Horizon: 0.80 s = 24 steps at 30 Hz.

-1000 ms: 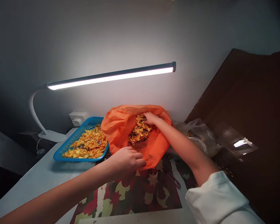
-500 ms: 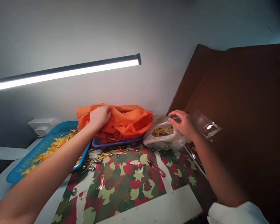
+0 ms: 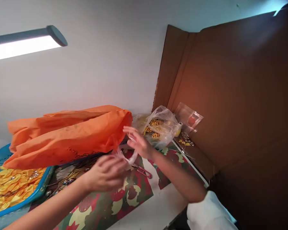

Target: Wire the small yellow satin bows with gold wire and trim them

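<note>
My left hand [image 3: 108, 172], blurred, is closed at the lower middle, with its fingertips at one end of a looped, translucent plastic strip [image 3: 132, 158]. My right hand [image 3: 140, 143] is just above and right of the strip, its fingers apart. Beside its fingertips lies the right end of a large orange bag [image 3: 67, 134], which spreads over the trays. Behind my right hand, a clear plastic bag [image 3: 166, 127] with small gold pieces [image 3: 155, 123] stands by the cardboard.
A blue tray [image 3: 44, 183] of yellow-gold pieces is at the left. Red-handled snips [image 3: 144, 172] lie on the patterned surface [image 3: 98, 210]. Brown cardboard [image 3: 230, 95] rises on the right, with a small clear packet [image 3: 186, 116] against it. Beads and thin gold sticks lie near the bag.
The view has turned right. The orange bag now stretches farther left, away from my left hand. Both hands have come closer together, and the plastic strip hangs between them.
</note>
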### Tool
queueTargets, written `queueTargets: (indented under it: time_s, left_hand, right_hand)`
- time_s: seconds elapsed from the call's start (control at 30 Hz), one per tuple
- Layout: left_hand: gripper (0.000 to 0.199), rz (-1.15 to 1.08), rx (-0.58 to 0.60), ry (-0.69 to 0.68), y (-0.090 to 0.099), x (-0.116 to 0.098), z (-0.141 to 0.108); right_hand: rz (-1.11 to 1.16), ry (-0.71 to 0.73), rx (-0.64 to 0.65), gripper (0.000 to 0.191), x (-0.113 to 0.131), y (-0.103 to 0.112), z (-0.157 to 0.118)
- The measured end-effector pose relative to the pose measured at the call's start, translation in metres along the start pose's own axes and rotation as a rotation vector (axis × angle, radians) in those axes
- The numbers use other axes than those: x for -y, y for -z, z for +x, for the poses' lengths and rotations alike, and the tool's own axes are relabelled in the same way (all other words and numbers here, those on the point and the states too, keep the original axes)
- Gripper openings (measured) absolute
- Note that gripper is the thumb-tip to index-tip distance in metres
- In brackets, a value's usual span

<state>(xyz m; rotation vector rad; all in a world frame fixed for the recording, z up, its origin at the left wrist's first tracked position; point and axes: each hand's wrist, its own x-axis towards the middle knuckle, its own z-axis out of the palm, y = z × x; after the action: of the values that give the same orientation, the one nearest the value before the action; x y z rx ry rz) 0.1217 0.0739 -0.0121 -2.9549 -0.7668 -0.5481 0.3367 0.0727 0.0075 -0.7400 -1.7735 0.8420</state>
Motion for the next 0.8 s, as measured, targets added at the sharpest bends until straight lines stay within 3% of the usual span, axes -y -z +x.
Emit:
queueTargets:
  time_s: [0.03,0.07,0.23,0.27,0.37,0.43,0.57,0.63,0.73,0.8]
  left_hand:
    - [0.022,0.003,0.06,-0.222,-0.006,-0.009,0.007]
    - [0.026,0.058,0.074,-0.317,-0.007,-0.014,0.018]
    - [0.034,0.387,-0.025,0.067,0.02,0.007,0.073]
    - [0.034,0.416,-0.041,0.125,0.025,0.012,0.078]
    - [0.036,0.464,-0.105,0.254,0.033,0.019,0.08]
    - [0.036,0.468,-0.128,0.297,0.033,0.017,0.076]
    - [0.031,0.451,-0.13,0.315,0.033,0.016,0.068]
    - [0.03,0.466,-0.132,0.327,0.034,0.021,0.065]
    - [0.033,0.487,-0.144,0.348,0.035,0.027,0.062]
    - [0.036,0.472,-0.169,0.355,0.035,0.028,0.063]
  right_hand:
    - [0.003,-0.007,-0.047,0.039,-0.003,0.006,0.008]
    - [-0.029,-0.021,-0.09,0.038,-0.006,0.013,0.014]
    - [-0.398,-0.117,-0.557,0.031,-0.025,0.06,0.001]
    - [-0.472,-0.178,-0.567,0.03,-0.031,0.068,-0.007]
    - [-0.505,-0.244,-0.441,0.019,-0.047,0.083,-0.031]
    - [-0.519,-0.242,-0.355,0.013,-0.05,0.082,-0.046]
    - [-0.589,-0.219,-0.287,0.019,-0.037,0.057,-0.077]
    - [-0.603,-0.202,-0.183,0.018,-0.028,0.043,-0.09]
    - [-0.642,-0.217,-0.101,0.02,-0.024,0.037,-0.089]
    - [-0.687,-0.258,-0.117,0.027,-0.03,0.046,-0.07]
